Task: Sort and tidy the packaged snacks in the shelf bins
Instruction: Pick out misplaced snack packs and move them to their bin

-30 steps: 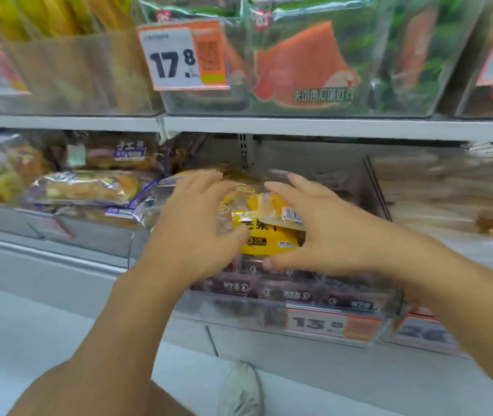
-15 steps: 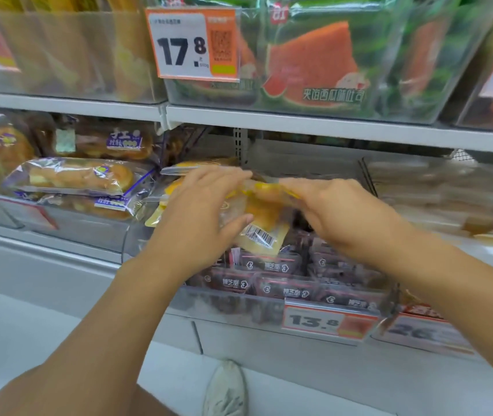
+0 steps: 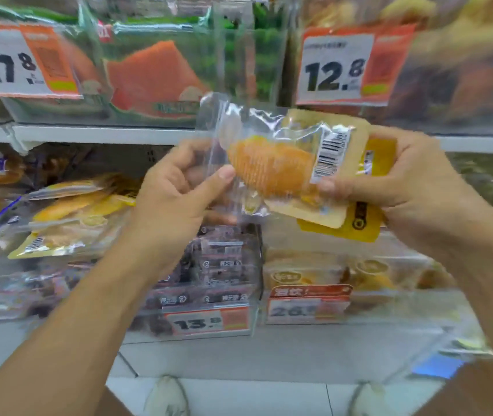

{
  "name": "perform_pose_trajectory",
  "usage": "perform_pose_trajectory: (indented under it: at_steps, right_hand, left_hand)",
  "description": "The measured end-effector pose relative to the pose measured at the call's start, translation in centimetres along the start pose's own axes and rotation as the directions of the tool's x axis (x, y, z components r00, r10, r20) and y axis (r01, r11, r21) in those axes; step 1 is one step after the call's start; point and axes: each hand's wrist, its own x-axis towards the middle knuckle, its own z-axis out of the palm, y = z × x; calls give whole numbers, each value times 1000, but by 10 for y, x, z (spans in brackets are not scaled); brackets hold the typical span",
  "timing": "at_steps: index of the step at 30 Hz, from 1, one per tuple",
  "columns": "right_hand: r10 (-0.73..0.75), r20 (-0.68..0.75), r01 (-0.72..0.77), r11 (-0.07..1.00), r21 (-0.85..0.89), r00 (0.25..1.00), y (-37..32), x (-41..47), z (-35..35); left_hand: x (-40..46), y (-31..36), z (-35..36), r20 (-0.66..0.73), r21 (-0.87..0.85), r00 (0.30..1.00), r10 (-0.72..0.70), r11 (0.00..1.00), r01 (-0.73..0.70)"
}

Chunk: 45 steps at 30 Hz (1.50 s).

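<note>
Both hands hold a yellow bread packet (image 3: pixel 272 172) up in front of the shelves, its barcode side toward me. My left hand (image 3: pixel 179 190) pinches the clear left end of the wrapper. My right hand (image 3: pixel 401 190) grips the right end, where a second yellow packet (image 3: pixel 368 223) shows behind the first. Below them stands the clear bin (image 3: pixel 209 322) with dark purple snack packs (image 3: pixel 224 265) and a 13.8 tag. More yellow bread packets (image 3: pixel 71 214) lie in the bin to the left.
The upper shelf (image 3: pixel 104 135) carries watermelon-print toast bags (image 3: pixel 155 76) with a 17.8 tag and a bin tagged 12.8 (image 3: pixel 338 67). A bin of pale bread packs (image 3: pixel 314 274) sits at lower right. My shoes (image 3: pixel 167 397) show on the white floor.
Both hands have lifted the yellow packet out of the purple-snack bin up to the height of the upper shelf edge and turned it. The view has shifted to the right.
</note>
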Motion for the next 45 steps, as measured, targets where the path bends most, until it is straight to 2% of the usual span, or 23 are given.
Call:
perform_pose_trajectory:
  at_steps: [4, 6, 8, 9, 11, 13, 14, 16, 17, 19, 21, 24, 27, 29, 31, 32, 34, 35, 36, 38, 41, 43, 45]
  right_hand:
    - [81, -8, -82, 991, -110, 997, 6, -20, -46]
    - [85, -75, -99, 975, -201, 994, 7, -27, -76]
    - [51, -207, -111, 952, -287, 977, 7, -35, -107]
    - [26, -277, -107, 954, -282, 961, 9, -39, -121]
    - [22, -369, -65, 992, -105, 929, 16, -46, -138]
    - [28, -362, 29, 988, 151, 932, 25, -47, -139]
    - [13, -331, 69, 970, 235, 943, 30, -45, -135]
    - [-47, -264, 107, 970, 220, 963, 40, -36, -126]
    - [-68, -229, 97, 988, 117, 971, 45, -30, -122]
    - [-54, -129, 23, 974, -227, 990, 53, -19, -117]
    - [36, -25, -44, 847, -530, 999, 55, -13, -115]
    - [177, 77, -46, 605, -795, 981, 46, -7, -111]
    - [251, 119, 7, 409, -912, 961, 41, 4, -98]
    - [261, 101, 1, 360, -933, 960, 42, 11, -93]
    - [172, 64, -8, 389, -921, 983, 44, 14, -100]
    - [101, 25, -25, 463, -886, 995, 44, 13, -106]
    - [-52, -61, -7, 705, -709, 997, 43, 6, -118]
    - [-85, -96, 12, 808, -589, 992, 44, 2, -122]
    - [-73, -108, 8, 863, -506, 991, 47, 0, -122]
    - [19, -67, -54, 831, -553, 998, 59, 0, -119]
    - [189, -20, -139, 644, -752, 982, 68, 4, -117]
    - [206, -17, -130, 549, -825, 978, 59, 6, -116]
    - [166, 61, -50, 588, -808, 984, 47, 6, -109]
  left_hand:
    - [5, -8, 53, -61, 29, 995, 79, 997, -77]
    - [14, -12, 70, -82, 51, 983, 166, 986, -162]
    - [24, -14, 79, -133, 87, 934, 333, 942, -323]
    - [28, -15, 83, -145, 134, 885, 442, 895, -425]
    - [34, -20, 90, -98, 336, 751, 653, 732, -593]
    - [37, -27, 96, 16, 554, 629, 777, 517, -652]
    - [38, -30, 100, 76, 630, 609, 789, 436, -643]
    - [40, -32, 103, 184, 710, 645, 741, 354, -609]
    - [41, -31, 102, 233, 733, 673, 702, 328, -596]
    - [39, -32, 96, 348, 747, 717, 604, 283, -601]
    - [33, -33, 90, 453, 721, 780, 432, 337, -605]
    - [26, -35, 82, 437, 761, 874, 214, 430, -486]
    - [31, -34, 77, 406, 707, 900, 161, 568, -421]
    - [34, -34, 79, 392, 653, 903, 177, 638, -409]
    - [36, -36, 79, 327, 604, 925, 196, 709, -364]
    - [37, -37, 79, 279, 577, 938, 205, 745, -334]
    - [38, -38, 79, 165, 494, 963, 212, 827, -267]
    - [38, -38, 79, 119, 438, 972, 203, 868, -235]
    - [38, -38, 79, 92, 395, 978, 190, 894, -211]
    - [38, -40, 80, 94, 375, 984, 154, 910, -178]
    - [37, -42, 82, 157, 397, 986, 63, 910, -121]
    - [37, -42, 82, 198, 409, 980, 33, 905, -113]
    - [36, -41, 83, 241, 436, 970, 31, 890, -137]
